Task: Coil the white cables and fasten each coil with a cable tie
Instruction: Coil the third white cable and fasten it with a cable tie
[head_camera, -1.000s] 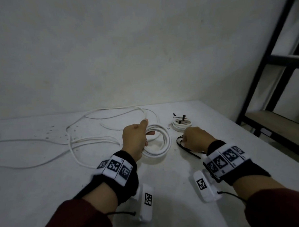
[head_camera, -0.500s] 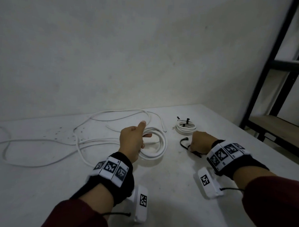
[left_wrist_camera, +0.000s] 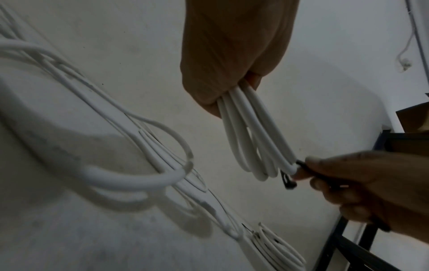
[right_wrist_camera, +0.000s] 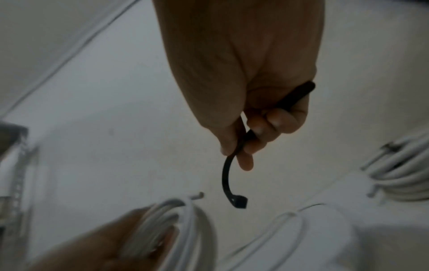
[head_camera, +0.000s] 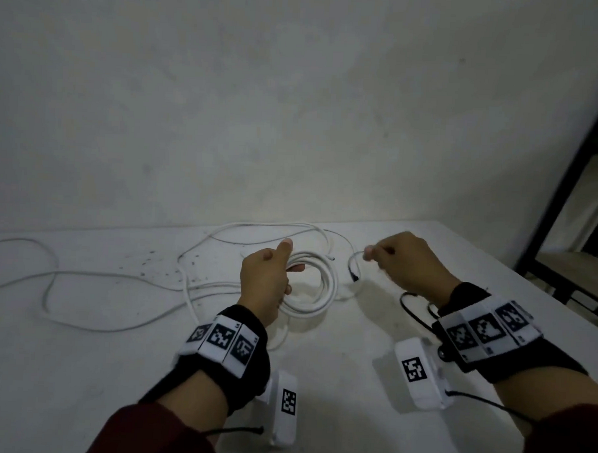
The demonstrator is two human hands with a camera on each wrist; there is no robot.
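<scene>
My left hand (head_camera: 271,269) grips a coil of white cable (head_camera: 317,288) by its left side and holds it just above the white table (head_camera: 335,382). In the left wrist view the coil's strands (left_wrist_camera: 250,137) hang out of that fist. My right hand (head_camera: 392,257) is raised to the right of the coil and pinches a black cable tie (head_camera: 353,273). The tie (right_wrist_camera: 226,176) curves down from thumb and fingers, its head hanging free a little short of the coil (right_wrist_camera: 185,229). More loose white cable (head_camera: 117,280) trails across the table to the left.
A smaller white coil (right_wrist_camera: 403,181) with black ties on it lies on the table beyond my right hand, hidden in the head view. Another black tie (head_camera: 410,306) lies under my right wrist. A black shelf frame (head_camera: 567,169) stands past the table's right edge.
My right hand has lifted a black tie off the table and carried it up and left towards the coil. My left hand has kept its grip on the coil.
</scene>
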